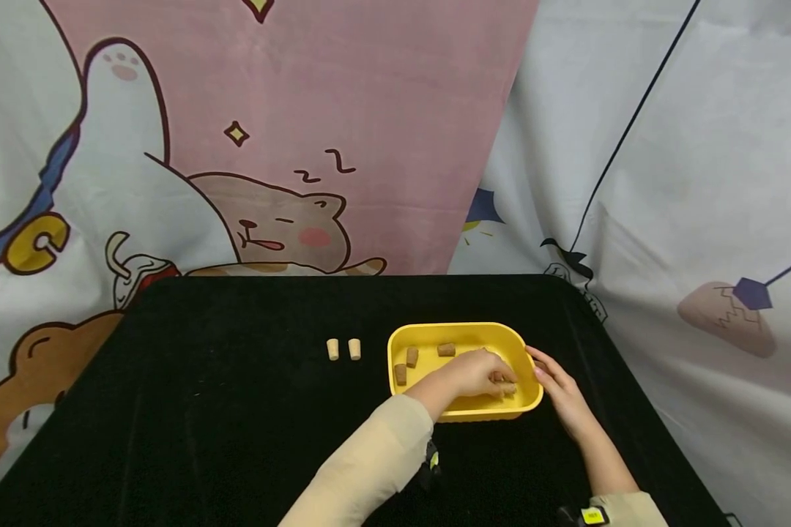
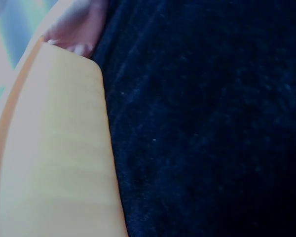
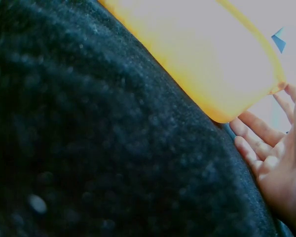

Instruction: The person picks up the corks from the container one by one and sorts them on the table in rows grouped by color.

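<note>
A yellow plastic tub (image 1: 464, 417) sits on the black-covered table, with several brown cork stoppers (image 1: 446, 350) lying inside it. My left hand (image 1: 477, 373) reaches into the tub's right part, fingers curled down at a paler cork stopper (image 1: 510, 389) that they seem to pinch; the fingertips are partly hidden. At the tub's right end my right hand (image 1: 563, 395) holds the rim, and in the right wrist view its other fingers (image 3: 256, 133) stretch along below the tub's corner. Two light cork stoppers (image 1: 332, 349) stand side by side left of the tub.
The black cloth (image 1: 237, 424) spreads over the table around the tub. Behind it hangs a printed curtain (image 1: 402, 146) with cartoon animals, and a white curtain (image 1: 699, 183) hangs along the right side.
</note>
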A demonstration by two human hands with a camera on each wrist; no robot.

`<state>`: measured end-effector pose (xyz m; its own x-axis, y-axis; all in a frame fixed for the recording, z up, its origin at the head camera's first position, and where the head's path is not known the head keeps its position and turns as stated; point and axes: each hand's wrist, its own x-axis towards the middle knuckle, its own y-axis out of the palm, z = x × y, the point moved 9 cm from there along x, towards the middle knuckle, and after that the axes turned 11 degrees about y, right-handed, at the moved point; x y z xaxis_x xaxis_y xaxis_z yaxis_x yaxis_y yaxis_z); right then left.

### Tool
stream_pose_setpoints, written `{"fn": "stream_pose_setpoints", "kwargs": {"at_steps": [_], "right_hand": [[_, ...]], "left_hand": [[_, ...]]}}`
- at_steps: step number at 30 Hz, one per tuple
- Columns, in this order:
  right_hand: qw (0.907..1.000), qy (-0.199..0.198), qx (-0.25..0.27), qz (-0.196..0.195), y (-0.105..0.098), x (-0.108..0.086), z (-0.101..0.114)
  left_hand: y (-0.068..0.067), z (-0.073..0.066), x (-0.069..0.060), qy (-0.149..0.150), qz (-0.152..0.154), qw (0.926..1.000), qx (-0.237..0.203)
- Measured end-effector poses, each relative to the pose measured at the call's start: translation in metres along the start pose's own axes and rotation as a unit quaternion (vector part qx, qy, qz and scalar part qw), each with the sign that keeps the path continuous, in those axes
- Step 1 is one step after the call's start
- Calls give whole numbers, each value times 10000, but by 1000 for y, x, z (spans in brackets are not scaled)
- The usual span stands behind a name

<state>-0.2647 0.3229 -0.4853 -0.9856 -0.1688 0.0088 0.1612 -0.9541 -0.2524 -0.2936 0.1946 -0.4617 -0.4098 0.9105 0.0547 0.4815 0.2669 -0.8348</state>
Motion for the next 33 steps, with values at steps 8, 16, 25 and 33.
{"fn": "stream_pose_setpoints", "kwargs": {"at_steps": [8, 16, 25, 33], "right_hand": [[9999, 56, -59, -73, 1, 1, 0], [9999, 132, -70, -54, 0, 1, -1], [9998, 100, -111, -111, -1, 1, -1], [9997, 73, -170, -167, -1, 2, 0]], "left_hand": [[-12, -4, -4, 57, -150, 9997, -195], [-29, -11, -15, 51, -395, 9991, -136], [-59, -25, -34, 405, -1119, 9917, -495], [-80, -34, -56, 471, -1937, 9748, -1000]]}}
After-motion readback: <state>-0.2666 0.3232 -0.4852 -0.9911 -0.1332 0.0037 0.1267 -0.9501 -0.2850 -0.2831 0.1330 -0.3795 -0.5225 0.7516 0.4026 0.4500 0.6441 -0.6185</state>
